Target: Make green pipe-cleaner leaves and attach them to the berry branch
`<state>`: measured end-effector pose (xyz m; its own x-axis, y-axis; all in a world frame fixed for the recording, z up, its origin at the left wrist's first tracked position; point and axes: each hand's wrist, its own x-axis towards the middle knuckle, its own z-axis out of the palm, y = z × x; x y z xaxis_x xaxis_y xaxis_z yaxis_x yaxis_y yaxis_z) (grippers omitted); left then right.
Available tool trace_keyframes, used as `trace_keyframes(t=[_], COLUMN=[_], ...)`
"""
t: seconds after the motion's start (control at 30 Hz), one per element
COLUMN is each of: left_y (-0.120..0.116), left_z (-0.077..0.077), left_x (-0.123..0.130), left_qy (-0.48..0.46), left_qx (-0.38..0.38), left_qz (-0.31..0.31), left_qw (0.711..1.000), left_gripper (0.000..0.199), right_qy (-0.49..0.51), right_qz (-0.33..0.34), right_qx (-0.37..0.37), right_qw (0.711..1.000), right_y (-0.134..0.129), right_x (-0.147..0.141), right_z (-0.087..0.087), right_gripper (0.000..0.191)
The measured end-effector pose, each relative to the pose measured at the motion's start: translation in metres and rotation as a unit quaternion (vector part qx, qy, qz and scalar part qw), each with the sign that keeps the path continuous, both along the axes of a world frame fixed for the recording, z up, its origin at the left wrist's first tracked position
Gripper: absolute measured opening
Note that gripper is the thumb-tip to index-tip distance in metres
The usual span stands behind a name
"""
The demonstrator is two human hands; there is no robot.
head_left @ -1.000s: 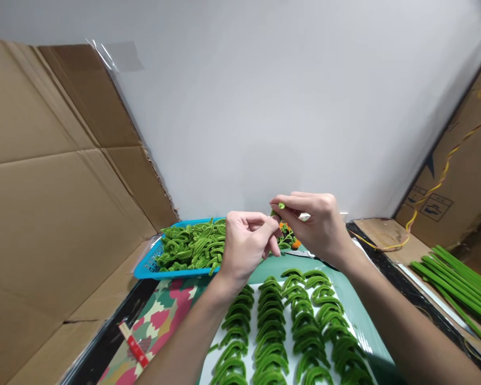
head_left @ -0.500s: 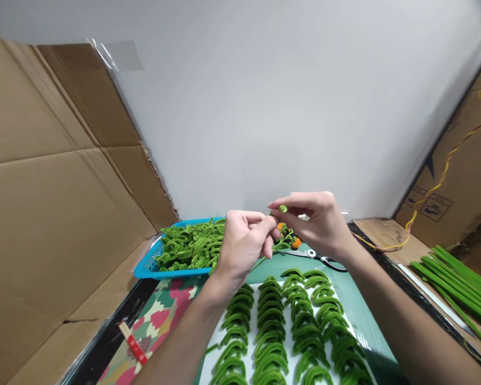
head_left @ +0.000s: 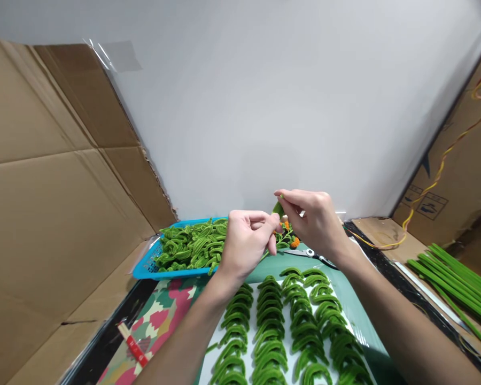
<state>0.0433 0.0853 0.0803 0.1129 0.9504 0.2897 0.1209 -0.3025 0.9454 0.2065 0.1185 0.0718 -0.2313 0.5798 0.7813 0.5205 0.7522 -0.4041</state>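
My left hand (head_left: 246,240) pinches the lower end of a small green fuzzy pipe-cleaner piece (head_left: 278,207), leaf-like in shape. Thumb and fingertips of my right hand (head_left: 315,216) close on the top of the same piece, just above the left fingertips. Behind the hands lie small orange pompom-like flowers (head_left: 295,243) on green stems, partly hidden. Below, several columns of bent green pipe-cleaner leaves (head_left: 270,321) rest on a white board (head_left: 253,369).
A blue basket (head_left: 172,276) heaped with green pipe-cleaner leaves (head_left: 196,243) stands at the left. Scissors (head_left: 310,252) lie behind the board. Long green pipe cleaners (head_left: 457,278) are at the right. Red-wrapped chopsticks (head_left: 134,347) lie front left. Cardboard (head_left: 44,214) walls the left side.
My right hand has shifted slightly left and up, its fingertips now at the top of the green piece. More of the piece shows between the hands. The left hand stays nearly still.
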Motion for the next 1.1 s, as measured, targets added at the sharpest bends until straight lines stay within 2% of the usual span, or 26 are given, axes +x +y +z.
trace_keyframes(t=[0.07,0.2,0.3,0.4,0.5,0.63,0.73,0.8,0.9,1.0,1.1], left_y=[0.002,0.005,0.006,0.006,0.007,0.010,0.012,0.012,0.013,0.017,0.024], left_z=[-0.002,-0.003,-0.003,-0.004,-0.003,-0.001,-0.003,-0.004,-0.006,-0.006,-0.005], left_x=[0.000,-0.001,-0.001,-0.002,-0.003,-0.007,-0.011,-0.013,-0.018,-0.024,-0.028], left_qy=[0.004,-0.011,-0.024,-0.025,-0.031,0.012,0.094,0.175,0.321,0.442,0.529], left_qx=[-0.005,-0.016,-0.017,0.000,0.003,-0.009,0.042,0.113,0.191,0.186,0.128], left_qz=[0.005,-0.003,-0.008,0.009,0.028,0.015,0.019,0.063,0.117,0.100,0.081], left_qw=[1.000,1.000,1.000,1.000,0.999,1.000,0.995,0.976,0.920,0.872,0.835], left_gripper=[0.034,0.038,0.039,0.038,0.034,0.034,0.036,0.037,0.040,0.042,0.040], right_qy=[-0.009,0.043,0.051,-0.004,-0.044,-0.015,0.010,-0.017,-0.074,-0.126,-0.168], right_qz=[-0.011,0.030,0.051,0.058,0.041,0.060,0.104,0.117,0.105,0.076,0.099], right_qx=[-0.001,-0.052,-0.018,0.033,0.048,-0.025,-0.092,-0.118,-0.137,-0.158,-0.193], right_qw=[1.000,0.997,0.997,0.998,0.997,0.998,0.990,0.986,0.982,0.976,0.962], right_y=[0.001,0.003,0.003,0.002,0.002,0.002,0.001,0.000,0.001,0.005,0.013], right_x=[0.000,0.003,0.007,0.007,0.004,0.006,0.014,0.021,0.028,0.028,0.025], right_z=[-0.001,-0.001,-0.001,-0.004,-0.006,-0.002,0.005,0.010,0.013,0.009,0.000], right_gripper=[0.032,0.031,0.033,0.031,0.029,0.026,0.025,0.025,0.026,0.027,0.029])
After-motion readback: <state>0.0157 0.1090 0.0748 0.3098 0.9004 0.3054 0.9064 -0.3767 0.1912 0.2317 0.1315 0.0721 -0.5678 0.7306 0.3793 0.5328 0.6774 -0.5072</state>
